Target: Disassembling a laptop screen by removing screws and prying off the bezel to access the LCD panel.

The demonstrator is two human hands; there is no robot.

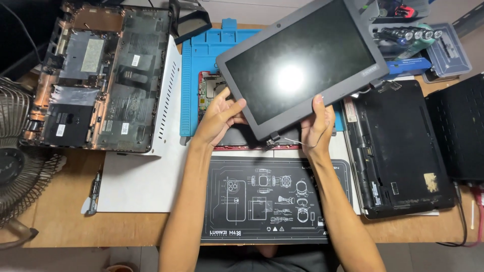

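I hold a detached grey laptop screen panel (pixel 302 65) tilted above the desk, its dark glass reflecting a lamp. My left hand (pixel 219 117) grips its lower left edge from beneath. My right hand (pixel 317 126) grips the bottom edge near a hinge, where thin loose wires (pixel 292 142) hang out. Under the panel lies a red-edged laptop base with an exposed circuit board (pixel 207 90) on a blue work mat (pixel 212 45).
An opened laptop bottom shell (pixel 101 75) lies at the left on a white metal cover (pixel 169 95). A black printed mat (pixel 272 201) is in front. A black laptop (pixel 398 146) lies right, a tool tray (pixel 428 43) behind it, a fan (pixel 15 151) far left, a screwdriver (pixel 94 189) nearby.
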